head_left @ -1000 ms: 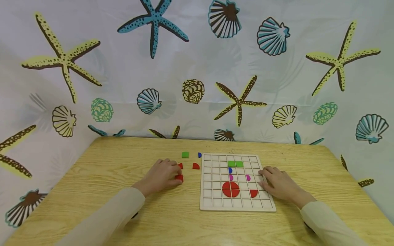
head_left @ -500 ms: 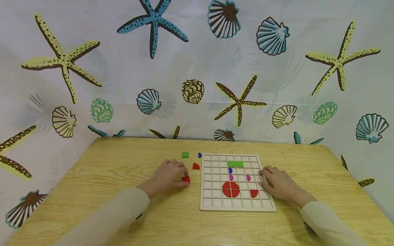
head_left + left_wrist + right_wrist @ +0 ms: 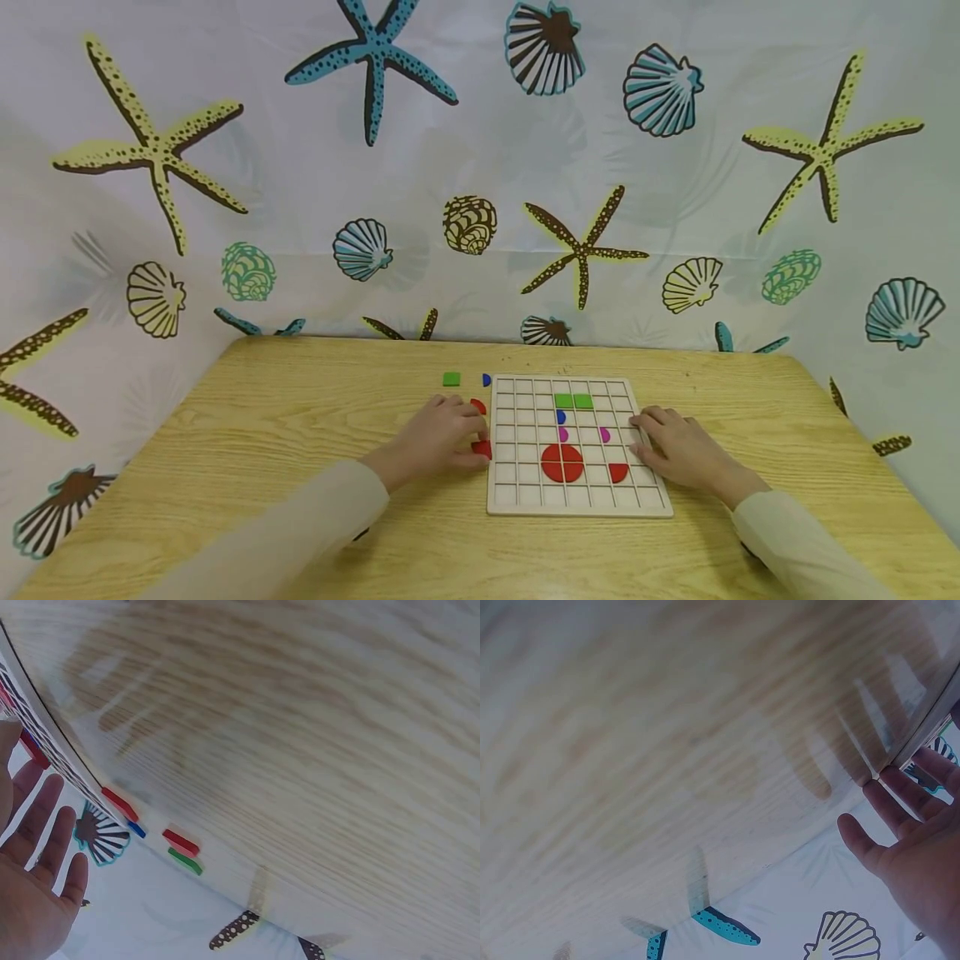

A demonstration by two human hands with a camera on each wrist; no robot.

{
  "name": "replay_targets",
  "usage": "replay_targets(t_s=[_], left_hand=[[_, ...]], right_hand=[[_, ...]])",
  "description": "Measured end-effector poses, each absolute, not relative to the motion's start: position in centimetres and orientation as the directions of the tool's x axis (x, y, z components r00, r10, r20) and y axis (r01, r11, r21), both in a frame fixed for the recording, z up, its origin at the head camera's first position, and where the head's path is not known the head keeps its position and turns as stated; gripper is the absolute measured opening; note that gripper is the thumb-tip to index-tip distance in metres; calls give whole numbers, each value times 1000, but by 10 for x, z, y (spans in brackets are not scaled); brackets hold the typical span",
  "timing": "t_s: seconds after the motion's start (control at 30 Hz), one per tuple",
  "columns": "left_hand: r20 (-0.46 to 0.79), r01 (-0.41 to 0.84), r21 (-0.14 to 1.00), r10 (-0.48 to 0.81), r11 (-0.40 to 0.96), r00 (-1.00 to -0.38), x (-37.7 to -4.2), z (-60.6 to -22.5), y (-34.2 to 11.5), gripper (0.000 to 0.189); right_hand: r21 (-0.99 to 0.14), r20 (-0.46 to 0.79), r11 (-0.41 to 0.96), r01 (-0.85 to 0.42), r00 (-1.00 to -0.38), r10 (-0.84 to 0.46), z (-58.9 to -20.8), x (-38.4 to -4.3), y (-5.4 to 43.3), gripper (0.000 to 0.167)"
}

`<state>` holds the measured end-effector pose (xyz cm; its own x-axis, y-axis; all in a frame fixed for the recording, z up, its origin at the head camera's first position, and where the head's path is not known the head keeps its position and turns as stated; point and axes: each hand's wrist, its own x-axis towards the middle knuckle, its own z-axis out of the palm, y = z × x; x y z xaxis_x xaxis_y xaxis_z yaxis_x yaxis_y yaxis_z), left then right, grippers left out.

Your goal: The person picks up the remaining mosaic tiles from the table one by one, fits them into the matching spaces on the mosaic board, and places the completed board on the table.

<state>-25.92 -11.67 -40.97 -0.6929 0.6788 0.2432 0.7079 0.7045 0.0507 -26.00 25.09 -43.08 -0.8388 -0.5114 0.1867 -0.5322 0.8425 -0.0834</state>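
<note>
My left hand [image 3: 442,442] pinches a small flat red piece [image 3: 482,450] between thumb and fingers, right at the left edge of the white gridded board [image 3: 517,497]. The same red piece [image 3: 34,748] shows beyond the fingertips in the left wrist view; its outline is partly covered. My right hand [image 3: 682,446] rests with its fingertips on the board's right edge, fingers fairly straight in the right wrist view. On the board lie two green squares [image 3: 573,402], a blue half-round [image 3: 561,417], two magenta half-rounds [image 3: 563,435], a red disc of quarter pieces [image 3: 553,452] and a single red quarter [image 3: 618,472].
Left of the board, on the wooden table [image 3: 300,400], lie a green square [image 3: 452,379], a blue half-round [image 3: 486,380] and a red quarter [image 3: 477,407] partly behind my left hand. Another red piece [image 3: 180,841] shows in the left wrist view. A shell-patterned cloth [image 3: 420,283] hangs behind.
My left hand has moved right with the red piece, from the loose pieces to the board's left edge. My right hand has stayed in place.
</note>
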Motion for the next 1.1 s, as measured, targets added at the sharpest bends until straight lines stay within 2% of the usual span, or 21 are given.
replay_targets(t_s=[0.3,0.8,1.1], left_hand=[[239,747,68,716,662,-656,-252,-404,-93,28],[171,759,50,743,649,-647,-248,-400,-53,31],[193,773,7,757,635,-624,-246,-400,-30,31]], right_hand=[[-74,192,840,-538,-834,-518,-431,-260,251,37],[-81,184,843,-532,-839,-512,-434,-263,252,39],[-80,184,843,-532,-839,-513,-434,-263,252,38]])
